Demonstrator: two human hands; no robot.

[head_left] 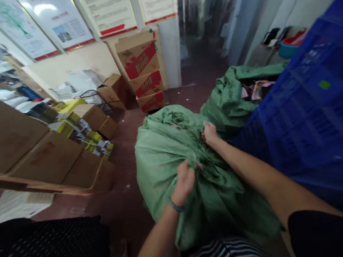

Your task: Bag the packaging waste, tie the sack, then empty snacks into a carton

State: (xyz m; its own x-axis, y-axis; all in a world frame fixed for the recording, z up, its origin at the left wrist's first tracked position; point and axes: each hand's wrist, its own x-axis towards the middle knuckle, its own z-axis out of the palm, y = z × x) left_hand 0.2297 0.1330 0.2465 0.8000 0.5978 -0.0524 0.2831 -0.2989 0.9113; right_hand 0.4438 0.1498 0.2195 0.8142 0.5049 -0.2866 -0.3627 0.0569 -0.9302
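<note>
A large, bulging green woven sack point(158, 161) stands on the floor right in front of me. Its mouth is gathered, with frayed green strands across the top. My left hand point(186, 178), with a band on the wrist, is closed on the near side of the gathered mouth. On the far right side of the opening, my right hand point(210, 133) grips the sack's edge in a fist. A small pinkish bit shows in the gap between the hands; the rest of the contents is hidden.
A second green sack point(224, 100) with patterned cloth stands behind. Blue plastic crates point(312, 105) rise close on the right. Stacked red-and-brown cartons point(145, 77) stand ahead by a strip-curtain doorway point(202, 31). Cardboard boxes point(46, 158) and a dark dotted garment point(50, 249) are left.
</note>
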